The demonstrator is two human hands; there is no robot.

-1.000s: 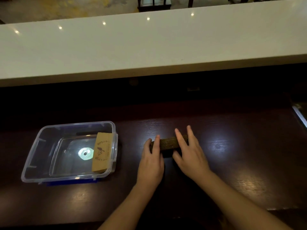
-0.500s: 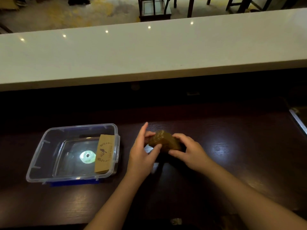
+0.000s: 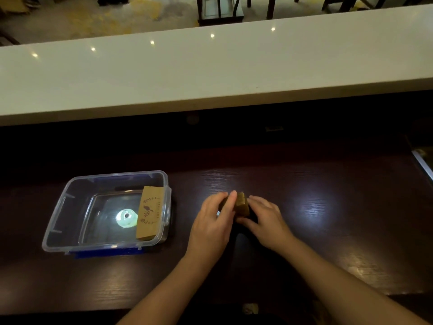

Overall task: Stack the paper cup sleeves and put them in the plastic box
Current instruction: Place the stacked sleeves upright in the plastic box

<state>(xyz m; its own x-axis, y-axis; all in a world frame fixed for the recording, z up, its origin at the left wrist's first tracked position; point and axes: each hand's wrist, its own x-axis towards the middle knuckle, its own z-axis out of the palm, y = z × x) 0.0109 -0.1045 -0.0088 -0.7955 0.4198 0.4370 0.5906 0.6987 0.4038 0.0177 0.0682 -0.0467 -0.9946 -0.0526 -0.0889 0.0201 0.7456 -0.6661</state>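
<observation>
A stack of brown paper cup sleeves (image 3: 242,204) stands on edge on the dark wooden counter, pressed between my two hands. My left hand (image 3: 212,225) covers its left face with fingers flat against it. From the right, my right hand (image 3: 266,220) clasps the stack, thumb at its near end. To the left sits a clear plastic box (image 3: 70,200) with one printed brown sleeve (image 3: 150,215) leaning against its right inner wall.
A raised white bar top (image 3: 210,69) runs across the far side above a dark recess. A bright light reflection shines on the box floor. A metal edge (image 3: 421,163) shows at the far right of the counter.
The sleeve stack lay flat under both hands, was lifted and turned, and now stands upright squeezed between my palms. The box and its sleeve stayed put.
</observation>
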